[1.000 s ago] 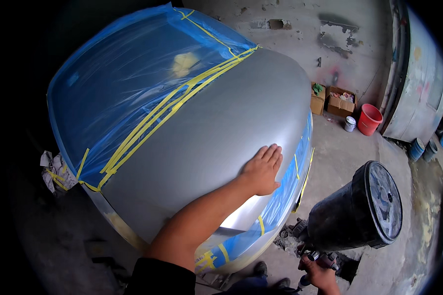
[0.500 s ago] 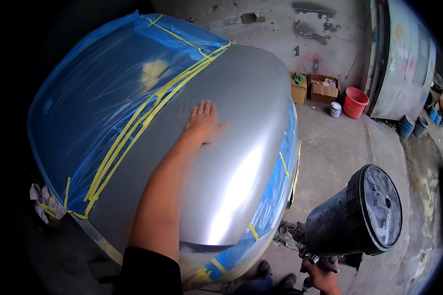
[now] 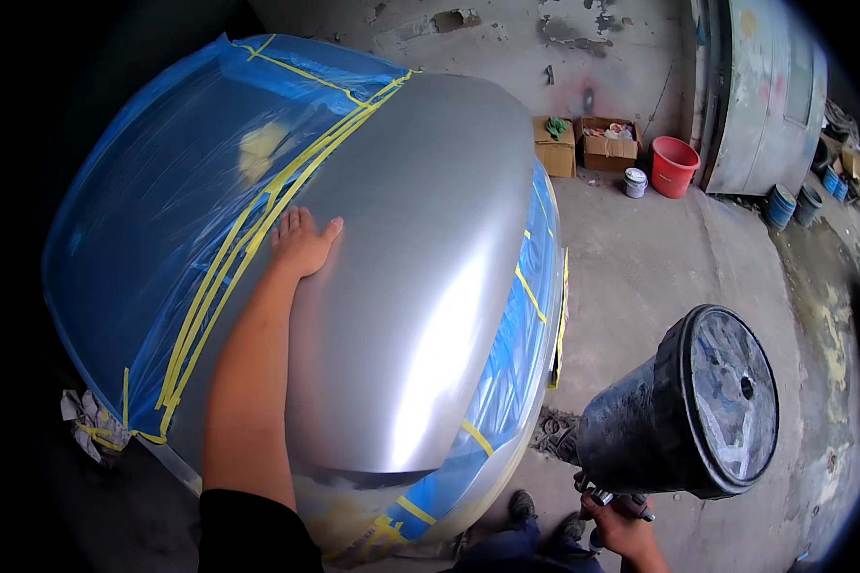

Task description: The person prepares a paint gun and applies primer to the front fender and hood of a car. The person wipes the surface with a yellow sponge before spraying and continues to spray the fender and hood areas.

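My left hand (image 3: 303, 244) lies flat, fingers spread, on the silver-grey car hood (image 3: 392, 277), close to the yellow masking tape (image 3: 222, 277) that runs along its left edge. Beyond the tape, blue plastic film (image 3: 153, 229) covers the windshield side of the car. At the lower right, my right hand (image 3: 624, 531) is closed round the handle of a paint spray gun (image 3: 610, 497). A large black paint cup (image 3: 678, 406) with a stained lid sits on the gun and tilts to the right. Most of the gun's body is hidden behind the cup.
Blue film with yellow tape (image 3: 506, 368) covers the car's front edge. By the far wall stand two cardboard boxes (image 3: 610, 148), a white can (image 3: 635, 182) and a red bucket (image 3: 676, 168). Blue cans (image 3: 780, 207) stand farther right. My shoes (image 3: 523, 505) show on the concrete floor.
Across the hood, my left hand has slid left and toward me, nearer the yellow tape. The right hand still holds the spray gun. The whole view has shifted slightly.
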